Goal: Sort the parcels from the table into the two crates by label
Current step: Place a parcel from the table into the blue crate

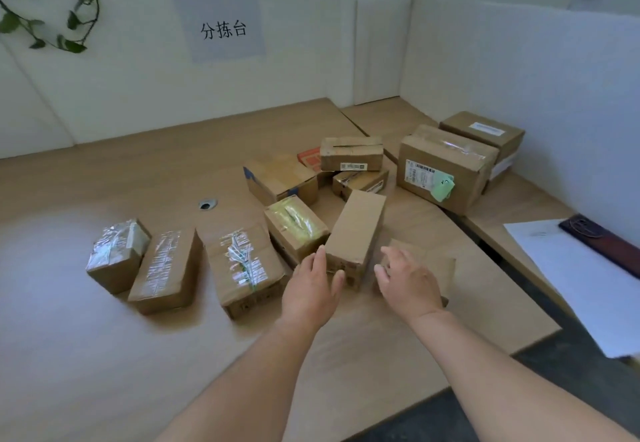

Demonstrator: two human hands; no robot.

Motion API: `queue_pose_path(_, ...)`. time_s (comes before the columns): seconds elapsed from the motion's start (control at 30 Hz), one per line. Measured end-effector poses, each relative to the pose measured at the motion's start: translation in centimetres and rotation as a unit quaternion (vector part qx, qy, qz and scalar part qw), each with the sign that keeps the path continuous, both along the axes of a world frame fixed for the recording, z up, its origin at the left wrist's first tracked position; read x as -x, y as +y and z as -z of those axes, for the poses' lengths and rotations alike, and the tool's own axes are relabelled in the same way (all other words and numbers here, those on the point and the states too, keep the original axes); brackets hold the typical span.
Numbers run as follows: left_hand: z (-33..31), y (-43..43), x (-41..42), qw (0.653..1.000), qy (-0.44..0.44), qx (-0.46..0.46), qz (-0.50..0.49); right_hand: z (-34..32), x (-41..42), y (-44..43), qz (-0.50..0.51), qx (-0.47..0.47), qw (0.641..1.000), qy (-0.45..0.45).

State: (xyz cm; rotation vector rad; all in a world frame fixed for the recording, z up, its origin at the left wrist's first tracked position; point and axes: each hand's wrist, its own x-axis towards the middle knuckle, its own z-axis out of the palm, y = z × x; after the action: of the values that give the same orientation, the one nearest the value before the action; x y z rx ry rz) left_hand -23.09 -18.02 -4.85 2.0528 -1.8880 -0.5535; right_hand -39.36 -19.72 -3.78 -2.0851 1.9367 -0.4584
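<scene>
Lying lengthwise, the plain parcel (356, 230) points away and slightly right.

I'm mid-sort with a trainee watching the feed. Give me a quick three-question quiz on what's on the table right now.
1. True or false: the near end of the plain parcel sits between the left hand and the right hand.
2. The note stuck on the large parcel is: A red, B green, C blue.
3. Fill in: the small parcel just left of the plain parcel carries ___ tape.
Key: 1 true; 2 B; 3 yellow.
</scene>
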Motion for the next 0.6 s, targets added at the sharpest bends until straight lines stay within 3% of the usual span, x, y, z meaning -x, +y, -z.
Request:
queue_pose_path(0.13,-0.2,-2.7,0.2,0.999,0.038,-0.024,-0.013,0.6,-0.9,-2.3,0.023,-0.098,0.992,-0.081)
queue_pose_path(0.6,0.8,-9.8,0.1,0.974,0.185,-0.131,-0.026,1.6,-2.8,-10.2,0.116,-0.191,0.972,-0.071)
